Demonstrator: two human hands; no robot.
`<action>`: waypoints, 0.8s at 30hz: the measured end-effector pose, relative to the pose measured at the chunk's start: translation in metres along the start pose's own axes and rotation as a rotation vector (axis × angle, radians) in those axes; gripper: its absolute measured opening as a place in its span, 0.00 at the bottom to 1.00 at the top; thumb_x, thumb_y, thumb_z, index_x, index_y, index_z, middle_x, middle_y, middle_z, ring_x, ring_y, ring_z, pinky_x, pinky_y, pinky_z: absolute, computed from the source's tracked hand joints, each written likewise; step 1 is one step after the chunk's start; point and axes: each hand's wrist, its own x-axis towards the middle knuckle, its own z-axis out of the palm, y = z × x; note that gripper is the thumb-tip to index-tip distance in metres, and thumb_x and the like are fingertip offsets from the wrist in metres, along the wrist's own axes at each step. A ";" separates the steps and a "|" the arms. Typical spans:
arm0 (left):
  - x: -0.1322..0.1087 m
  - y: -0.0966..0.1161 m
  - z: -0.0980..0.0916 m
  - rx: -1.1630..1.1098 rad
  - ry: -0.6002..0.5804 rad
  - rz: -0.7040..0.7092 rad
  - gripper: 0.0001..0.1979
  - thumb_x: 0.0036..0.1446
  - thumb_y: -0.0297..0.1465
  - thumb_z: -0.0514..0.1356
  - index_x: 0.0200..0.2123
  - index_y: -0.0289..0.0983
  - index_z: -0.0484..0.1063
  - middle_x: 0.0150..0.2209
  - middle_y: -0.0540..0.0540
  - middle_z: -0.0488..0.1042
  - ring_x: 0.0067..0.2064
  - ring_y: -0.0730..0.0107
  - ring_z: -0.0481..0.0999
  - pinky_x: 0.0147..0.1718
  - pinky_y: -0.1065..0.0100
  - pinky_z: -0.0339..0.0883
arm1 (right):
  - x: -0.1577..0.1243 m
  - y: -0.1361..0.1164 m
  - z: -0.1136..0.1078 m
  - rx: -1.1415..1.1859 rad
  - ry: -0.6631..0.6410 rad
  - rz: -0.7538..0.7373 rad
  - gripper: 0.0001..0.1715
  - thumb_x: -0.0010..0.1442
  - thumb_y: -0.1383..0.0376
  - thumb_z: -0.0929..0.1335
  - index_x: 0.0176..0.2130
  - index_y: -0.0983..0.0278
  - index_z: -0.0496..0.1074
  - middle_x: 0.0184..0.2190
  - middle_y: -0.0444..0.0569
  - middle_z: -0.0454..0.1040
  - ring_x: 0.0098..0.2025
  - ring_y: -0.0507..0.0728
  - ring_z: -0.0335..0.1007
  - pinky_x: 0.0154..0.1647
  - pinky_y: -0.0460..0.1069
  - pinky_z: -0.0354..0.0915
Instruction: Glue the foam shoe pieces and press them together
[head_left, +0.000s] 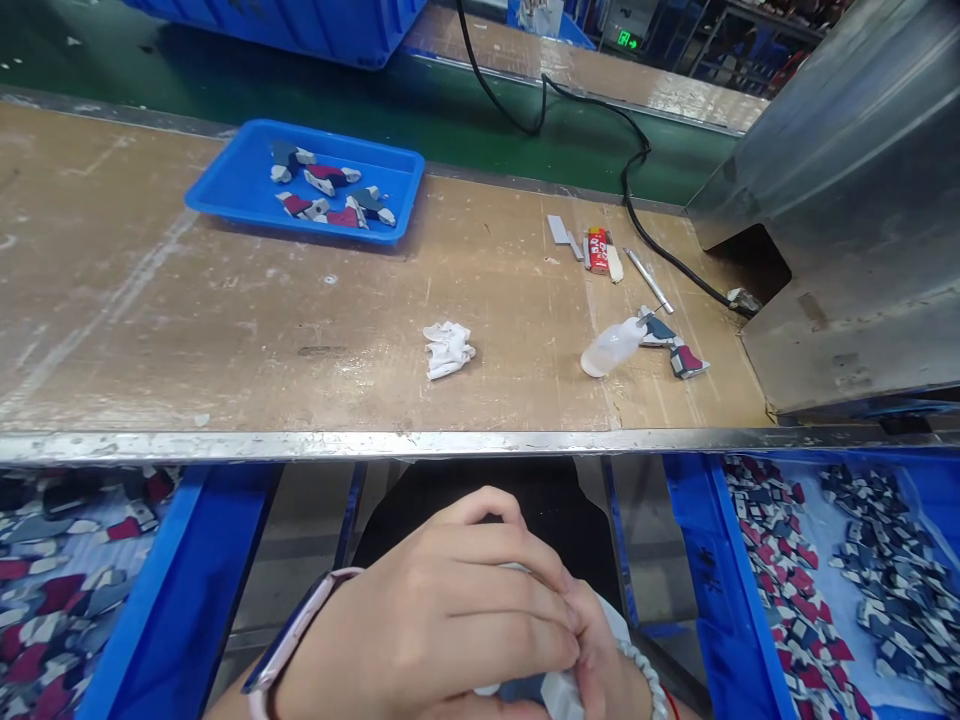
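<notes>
A white cloth [562,695] bunches around what may be a dark moulded piece [525,688], though the fingers hide most of it. It sits low, below the bench [225,300] edge. The left hand [420,620] curls closed over it, while the right hand [600,650] grips it from beneath, rubbing or folding perhaps. Blue bins [712,560] of similar pieces flank it; a crumpled white wipe [448,350] and squeeze bottle [611,347] lie ahead.
</notes>
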 end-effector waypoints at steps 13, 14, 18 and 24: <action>-0.022 0.013 -0.015 0.439 -0.066 0.040 0.07 0.69 0.32 0.60 0.47 0.40 0.77 0.42 0.51 0.84 0.50 0.63 0.82 0.57 0.61 0.70 | 0.011 -0.026 0.002 -0.093 -0.072 -0.046 0.34 0.46 0.36 0.76 0.26 0.63 0.71 0.17 0.39 0.63 0.19 0.47 0.55 0.21 0.43 0.56; -0.022 0.015 -0.014 0.452 -0.043 0.036 0.08 0.71 0.32 0.58 0.47 0.40 0.77 0.41 0.51 0.84 0.50 0.64 0.82 0.57 0.61 0.70 | 0.009 -0.027 0.001 -0.136 -0.069 -0.027 0.34 0.45 0.36 0.76 0.27 0.63 0.72 0.17 0.40 0.64 0.19 0.48 0.58 0.21 0.43 0.57; -0.021 0.015 -0.009 0.468 0.073 0.020 0.14 0.75 0.29 0.52 0.44 0.36 0.78 0.41 0.52 0.84 0.47 0.69 0.82 0.53 0.64 0.70 | 0.006 -0.030 -0.001 -0.230 0.020 -0.026 0.34 0.44 0.36 0.76 0.25 0.63 0.72 0.16 0.39 0.63 0.17 0.46 0.56 0.17 0.40 0.55; -0.013 0.001 0.003 0.369 0.207 0.045 0.06 0.67 0.30 0.62 0.40 0.33 0.78 0.35 0.50 0.84 0.41 0.70 0.84 0.46 0.66 0.75 | 0.014 -0.028 -0.001 -0.124 0.043 -0.027 0.37 0.46 0.36 0.75 0.20 0.65 0.67 0.14 0.38 0.56 0.17 0.44 0.48 0.14 0.40 0.48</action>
